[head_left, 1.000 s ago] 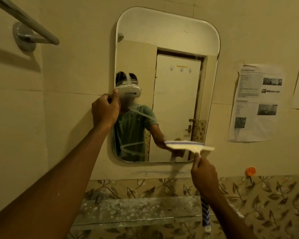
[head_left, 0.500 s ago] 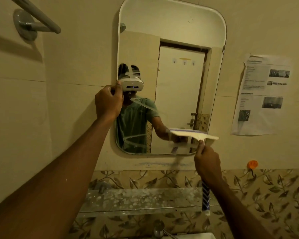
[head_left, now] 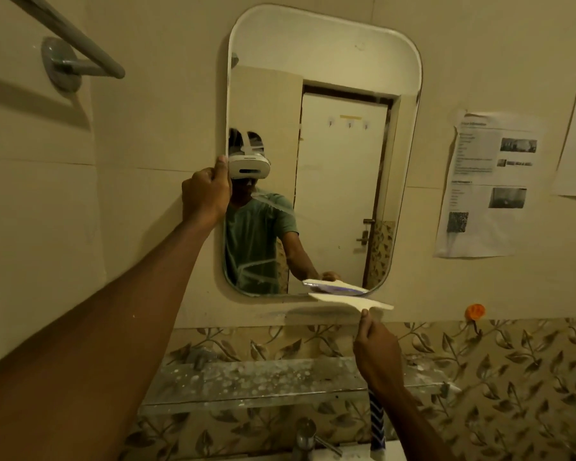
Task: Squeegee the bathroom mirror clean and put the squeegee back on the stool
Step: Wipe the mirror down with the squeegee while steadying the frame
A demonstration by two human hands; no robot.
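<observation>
The rounded mirror [head_left: 343, 61] hangs on the beige tiled wall, with wet streaks on its lower left part. My left hand [head_left: 207, 194] grips the mirror's left edge at mid height. My right hand [head_left: 376, 354] is closed around the handle of the white squeegee [head_left: 350, 301], whose blade lies level at the mirror's bottom right edge, partly over the wall below the glass. The blue-striped end of the handle sticks out under my wrist. The stool is out of view.
A spattered glass shelf [head_left: 263, 380] runs below the mirror, with a tap [head_left: 308, 434] beneath it. A grey towel rail [head_left: 70, 44] juts from the wall at upper left. Printed sheets [head_left: 489, 184] and an orange hook [head_left: 475, 311] sit right of the mirror.
The squeegee blade has slid down from the lower glass to the mirror's bottom edge. My left hand has stayed on the mirror's left edge.
</observation>
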